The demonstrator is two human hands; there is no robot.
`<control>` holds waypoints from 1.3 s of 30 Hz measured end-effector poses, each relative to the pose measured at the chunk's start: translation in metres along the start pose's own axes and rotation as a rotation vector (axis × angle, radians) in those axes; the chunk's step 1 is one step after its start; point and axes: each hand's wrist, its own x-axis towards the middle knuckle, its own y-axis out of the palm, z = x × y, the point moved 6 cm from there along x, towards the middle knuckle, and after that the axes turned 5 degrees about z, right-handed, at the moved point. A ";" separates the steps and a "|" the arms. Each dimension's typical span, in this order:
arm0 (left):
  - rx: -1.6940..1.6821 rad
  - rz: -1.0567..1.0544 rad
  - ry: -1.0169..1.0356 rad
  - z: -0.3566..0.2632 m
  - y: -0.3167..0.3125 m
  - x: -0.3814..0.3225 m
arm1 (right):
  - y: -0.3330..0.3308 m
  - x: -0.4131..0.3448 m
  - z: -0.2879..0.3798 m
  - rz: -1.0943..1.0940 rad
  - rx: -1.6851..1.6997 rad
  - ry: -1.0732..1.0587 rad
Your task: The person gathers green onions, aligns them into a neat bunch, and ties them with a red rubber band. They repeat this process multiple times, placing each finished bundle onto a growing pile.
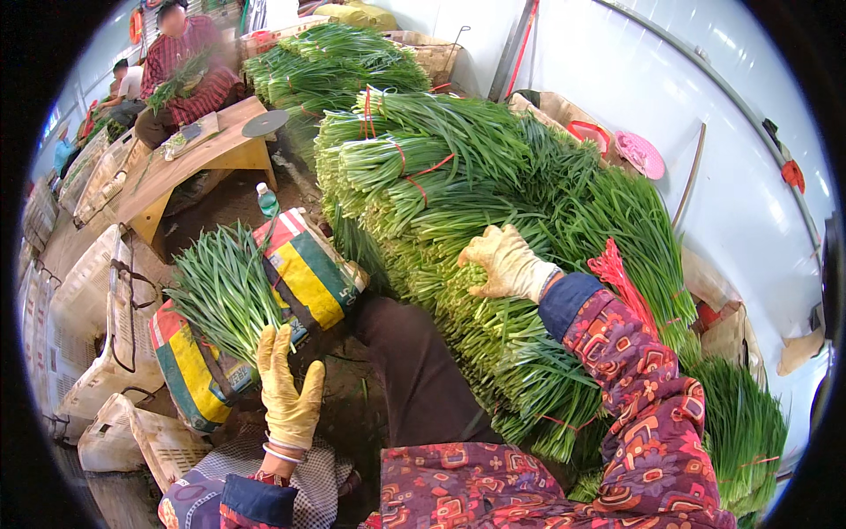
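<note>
My left hand (pixel 288 390), in a pale yellow glove, has its fingers apart beside the cut ends of a loose bunch of garlic chives (pixel 228 291). That bunch lies across a padded rest made of printed sacks (pixel 310 274), its leaves pointing away from me. My right hand (pixel 507 264), gloved too, hangs over the big pile of garlic chives (pixel 423 258) at my right. Its fingers are bent, with a gap between them and the thumb; nothing is visibly held. Red ties (pixel 423 173) circle some bundles on the pile.
Red string (pixel 621 278) hangs near my right forearm. Plastic crates (pixel 86 337) stand at the left. A green-tinted bottle (pixel 267 200) is beyond the rest, near a wooden table (pixel 198 159). Behind it a person (pixel 192 73) sits holding greens. A white wall (pixel 733 152) bounds the right side.
</note>
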 end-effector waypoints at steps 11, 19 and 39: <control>-1.252 0.520 -0.472 -0.087 0.052 0.012 | -0.056 -0.105 -0.080 -0.848 0.939 0.074; -2.010 1.282 -0.724 -0.191 0.132 -0.002 | -0.117 -0.145 0.087 -0.596 0.238 -0.396; -2.045 1.084 -0.901 -0.099 0.129 -0.066 | 0.040 -0.249 0.152 0.131 1.554 0.162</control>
